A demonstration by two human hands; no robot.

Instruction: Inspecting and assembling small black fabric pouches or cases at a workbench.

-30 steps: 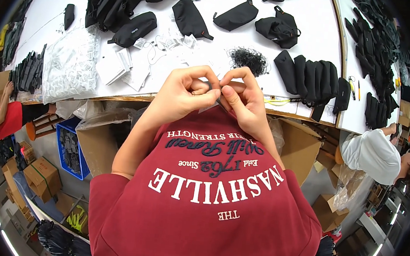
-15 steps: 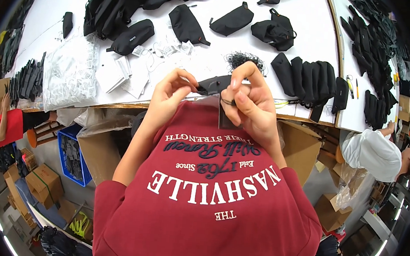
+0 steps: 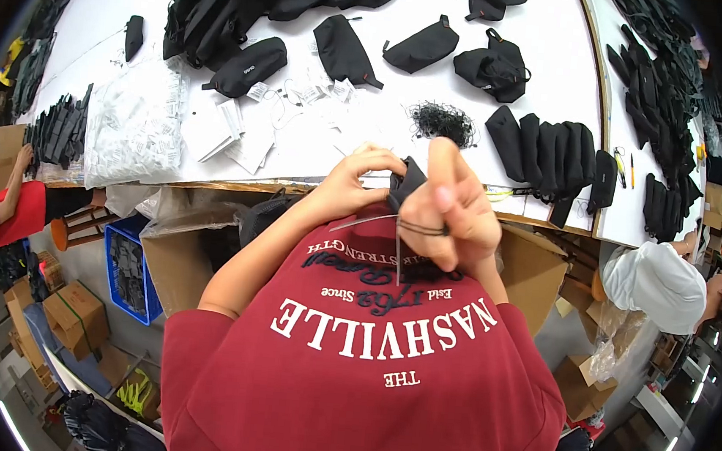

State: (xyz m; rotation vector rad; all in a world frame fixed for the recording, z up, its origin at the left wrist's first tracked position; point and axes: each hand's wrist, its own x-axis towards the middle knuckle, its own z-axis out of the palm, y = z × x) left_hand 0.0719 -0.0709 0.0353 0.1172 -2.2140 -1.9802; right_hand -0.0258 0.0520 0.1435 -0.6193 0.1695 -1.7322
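Observation:
My left hand [image 3: 354, 181] pinches one end of a small black pouch [image 3: 410, 178] just past the table's front edge. Close beside it, my right hand [image 3: 457, 216] is closed on a dark cord [image 3: 422, 228] that stretches across its fingers. From the cord hang thin tags [image 3: 399, 264], seen nearly edge-on in front of my red shirt. Motion smears the right fingertips, and the right hand hides part of the pouch. Beyond my hands a tangle of black cords [image 3: 443, 123] lies on the white table [image 3: 373, 74].
Several black pouches stand in a row [image 3: 545, 151] at the right, with loose ones [image 3: 345, 50] farther back. White tags [image 3: 233, 131] and a clear bag of white packets [image 3: 135, 127] lie at the left. Below are a blue crate [image 3: 133, 271] and cardboard boxes [image 3: 173, 266]. Co-workers sit on both sides.
The pouch has turned more upright, and my left hand has moved right toward my right hand. My right hand has shifted down and right, drawing the cord taut; the tags have swung edge-on.

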